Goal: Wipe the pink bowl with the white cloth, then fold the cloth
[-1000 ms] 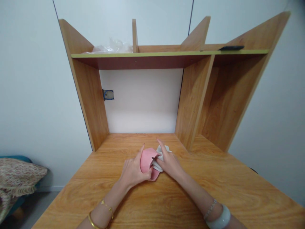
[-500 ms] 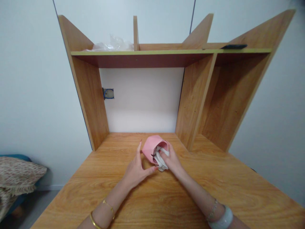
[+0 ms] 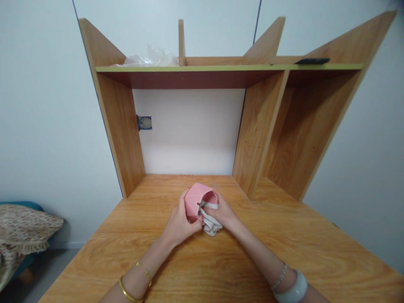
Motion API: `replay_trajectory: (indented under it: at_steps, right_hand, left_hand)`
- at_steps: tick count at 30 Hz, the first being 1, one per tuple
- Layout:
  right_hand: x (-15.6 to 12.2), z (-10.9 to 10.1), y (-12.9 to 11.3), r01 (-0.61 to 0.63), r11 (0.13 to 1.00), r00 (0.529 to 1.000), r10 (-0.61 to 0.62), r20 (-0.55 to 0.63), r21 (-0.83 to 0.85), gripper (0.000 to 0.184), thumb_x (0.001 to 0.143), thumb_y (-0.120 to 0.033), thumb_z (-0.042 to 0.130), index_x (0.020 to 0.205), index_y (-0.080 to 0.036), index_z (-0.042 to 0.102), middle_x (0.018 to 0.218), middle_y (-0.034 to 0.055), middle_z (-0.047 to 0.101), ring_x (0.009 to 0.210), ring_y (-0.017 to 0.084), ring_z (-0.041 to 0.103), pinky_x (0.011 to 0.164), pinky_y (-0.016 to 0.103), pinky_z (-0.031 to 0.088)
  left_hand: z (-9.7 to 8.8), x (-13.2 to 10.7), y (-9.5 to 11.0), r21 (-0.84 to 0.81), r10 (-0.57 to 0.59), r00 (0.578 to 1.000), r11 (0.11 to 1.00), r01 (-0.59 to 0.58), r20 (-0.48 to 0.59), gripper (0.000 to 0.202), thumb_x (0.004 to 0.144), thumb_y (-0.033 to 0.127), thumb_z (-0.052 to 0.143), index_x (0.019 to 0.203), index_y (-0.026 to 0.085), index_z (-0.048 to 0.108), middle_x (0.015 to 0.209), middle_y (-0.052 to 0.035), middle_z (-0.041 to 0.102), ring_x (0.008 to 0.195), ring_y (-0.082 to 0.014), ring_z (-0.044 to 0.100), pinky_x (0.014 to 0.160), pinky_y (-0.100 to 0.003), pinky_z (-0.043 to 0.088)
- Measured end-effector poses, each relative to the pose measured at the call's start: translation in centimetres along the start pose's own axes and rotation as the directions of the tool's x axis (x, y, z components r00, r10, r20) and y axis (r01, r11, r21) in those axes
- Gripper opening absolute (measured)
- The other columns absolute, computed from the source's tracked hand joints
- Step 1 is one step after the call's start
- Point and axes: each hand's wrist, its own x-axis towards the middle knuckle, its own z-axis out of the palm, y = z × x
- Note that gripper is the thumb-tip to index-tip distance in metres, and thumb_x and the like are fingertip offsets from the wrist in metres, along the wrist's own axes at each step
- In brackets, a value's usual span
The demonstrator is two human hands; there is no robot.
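A pink cup-shaped piece (image 3: 195, 197) is tipped on its side above the wooden desk (image 3: 284, 248), its opening turned to the right. My left hand (image 3: 179, 223) wraps its fingers round the pink piece from the left. My right hand (image 3: 222, 212) is closed on a crumpled white cloth (image 3: 209, 224) and presses it into the opening. Part of the cloth hangs out below the rim.
A wooden hutch stands at the back of the desk, with a side panel (image 3: 121, 126) on the left and a divider (image 3: 255, 130) on the right. Clear plastic (image 3: 148, 58) and a flat black object (image 3: 312, 61) lie on its top shelf. A patterned cloth (image 3: 22, 235) lies at the lower left.
The pink piece went from lying flat between the hands to lifted with its opening showing. My left hand has closed round it, and my right hand has pushed the white cloth inside.
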Motion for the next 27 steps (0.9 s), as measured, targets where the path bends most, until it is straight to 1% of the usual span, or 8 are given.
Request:
replay_trajectory:
  at_steps: [4, 8, 11, 13, 17, 21, 24, 27]
  right_hand:
    - [0.0, -1.3, -0.5, -0.017, 0.942, 0.997, -0.012, -0.082, -0.335, 0.078, 0.056, -0.027, 0.066, 0.126, -0.016, 0.032, 0.072, 0.0006, 0.063, 0.065, 0.018, 0.059, 0.058, 0.026, 0.042]
    - [-0.5, -2.0, -1.8, 0.018, 0.762, 0.991, -0.098, -0.087, -0.648, 0.078, 0.066, -0.031, 0.058, 0.133, -0.019, 0.021, 0.061, 0.0000, 0.060, 0.058, 0.018, 0.059, 0.050, 0.023, 0.035]
    - [-1.0, -2.1, -2.6, 0.027, 0.629, 0.986, -0.145, -0.083, -0.777, 0.077, 0.070, -0.036, 0.055, 0.136, -0.020, 0.017, 0.060, 0.0016, 0.060, 0.060, 0.021, 0.060, 0.050, 0.025, 0.034]
    - [-1.2, -2.1, -2.8, 0.041, 0.593, 0.982, -0.171, -0.076, -0.804, 0.077, 0.071, -0.038, 0.053, 0.136, -0.019, 0.015, 0.064, 0.0036, 0.062, 0.062, 0.023, 0.060, 0.052, 0.026, 0.035]
    - [-1.2, -1.9, -2.3, 0.045, 0.649, 0.984, -0.161, -0.080, -0.759, 0.074, 0.072, -0.037, 0.053, 0.135, -0.018, 0.019, 0.073, 0.0060, 0.063, 0.066, 0.023, 0.060, 0.056, 0.027, 0.037]
    - [-1.0, -1.5, -1.2, 0.032, 0.792, 0.996, -0.076, -0.046, -0.610, 0.080, 0.066, -0.038, 0.057, 0.134, -0.018, 0.019, 0.087, 0.0075, 0.062, 0.074, 0.022, 0.060, 0.060, 0.028, 0.040]
    - [-0.6, -1.2, -0.5, 0.038, 0.897, 0.999, -0.038, 0.008, -0.441, 0.087, 0.060, -0.032, 0.062, 0.133, -0.016, 0.017, 0.095, 0.0075, 0.059, 0.079, 0.020, 0.058, 0.064, 0.029, 0.041]
    - [-0.3, -1.3, -0.2, 0.047, 0.904, 0.999, -0.044, 0.017, -0.424, 0.081, 0.060, -0.022, 0.059, 0.132, -0.015, 0.021, 0.098, 0.0085, 0.059, 0.081, 0.020, 0.058, 0.065, 0.028, 0.042]
  left_hand:
    - [-0.2, 0.0, 0.3, 0.040, 0.016, 1.000, 0.999, -0.017, 0.020, 0.081, 0.063, 0.032, 0.061, 0.131, 0.021, 0.019, 0.104, -0.0067, 0.057, 0.088, -0.0221, 0.056, 0.076, -0.032, 0.044]
    - [-0.2, 0.0, 0.5, 0.093, -0.020, 0.999, 0.996, 0.016, 0.034, 0.079, 0.062, 0.033, 0.061, 0.130, 0.020, 0.022, 0.101, -0.0068, 0.059, 0.087, -0.0231, 0.057, 0.076, -0.033, 0.044]
    - [-0.2, -0.2, 0.7, 0.127, -0.024, 0.998, 0.992, 0.018, 0.049, 0.078, 0.063, 0.033, 0.061, 0.130, 0.020, 0.024, 0.100, -0.0076, 0.060, 0.085, -0.0237, 0.058, 0.073, -0.033, 0.044]
    - [-0.2, -0.3, 0.9, 0.119, -0.022, 0.998, 0.993, 0.014, 0.063, 0.077, 0.063, 0.035, 0.061, 0.129, 0.020, 0.026, 0.101, -0.0081, 0.060, 0.084, -0.0242, 0.059, 0.072, -0.032, 0.045]
    - [0.0, -0.3, 0.6, 0.057, -0.041, 0.998, 0.998, 0.039, 0.047, 0.074, 0.063, 0.036, 0.061, 0.128, 0.021, 0.028, 0.104, -0.0074, 0.059, 0.088, -0.0237, 0.058, 0.074, -0.032, 0.045]
    - [0.1, 0.0, 0.2, 0.042, -0.098, 0.995, 0.994, 0.098, -0.007, 0.074, 0.063, 0.030, 0.060, 0.128, 0.018, 0.027, 0.110, -0.0088, 0.056, 0.094, -0.0234, 0.055, 0.079, -0.033, 0.044]
    - [0.0, 0.1, 0.2, 0.048, -0.116, 0.993, 0.992, 0.117, -0.025, 0.072, 0.064, 0.028, 0.058, 0.129, 0.017, 0.028, 0.110, -0.0096, 0.057, 0.094, -0.0229, 0.056, 0.080, -0.034, 0.044]
    - [0.0, 0.1, 0.3, 0.070, -0.107, 0.994, 0.992, 0.108, -0.014, 0.072, 0.065, 0.027, 0.057, 0.130, 0.018, 0.028, 0.104, -0.0082, 0.060, 0.090, -0.0223, 0.057, 0.078, -0.033, 0.044]
